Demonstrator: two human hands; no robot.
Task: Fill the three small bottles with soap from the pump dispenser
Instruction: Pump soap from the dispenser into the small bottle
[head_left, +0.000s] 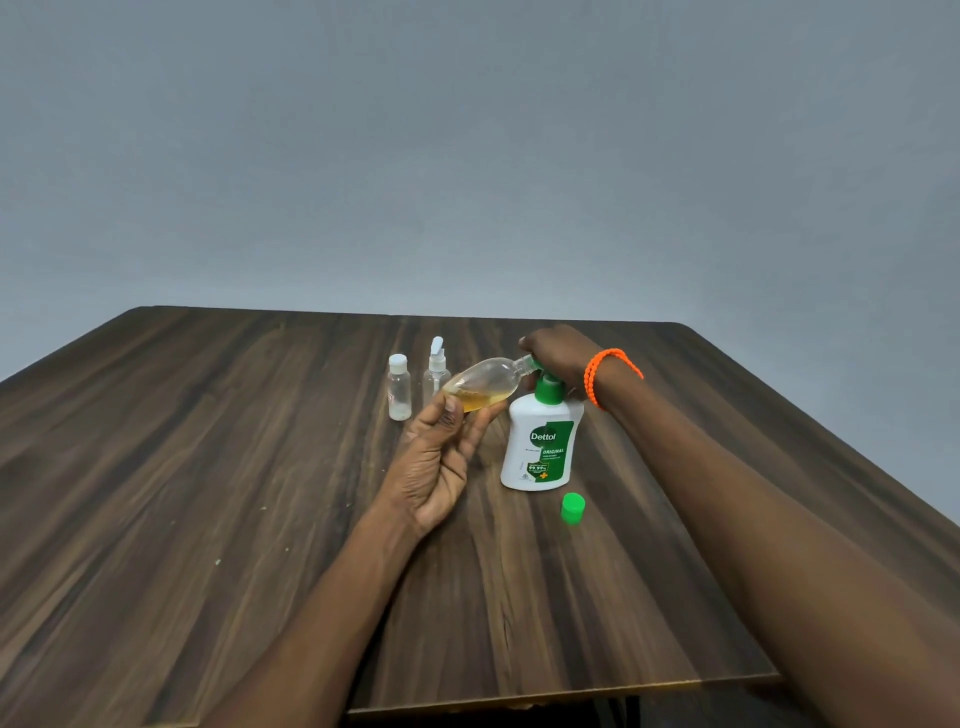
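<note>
Tilted clear bottle with amber soap pooled low, clasped in left grip, neck at white pump dispenser pressed under right grip; two near-empty bottles behind on table.

Pump dispenser, white body, green front label:
- Brand "Dettol" in white script, upper part of label.
- "ORIGINAL" in white capitals below brand, right side of label.
- "99.99%" in small badge, lower part of label (orange cross mark just beside badge).
- Fine print under "ORIGINAL" and around badge: too small to read.

No other readable text, number or sign on any other item in view.
</note>
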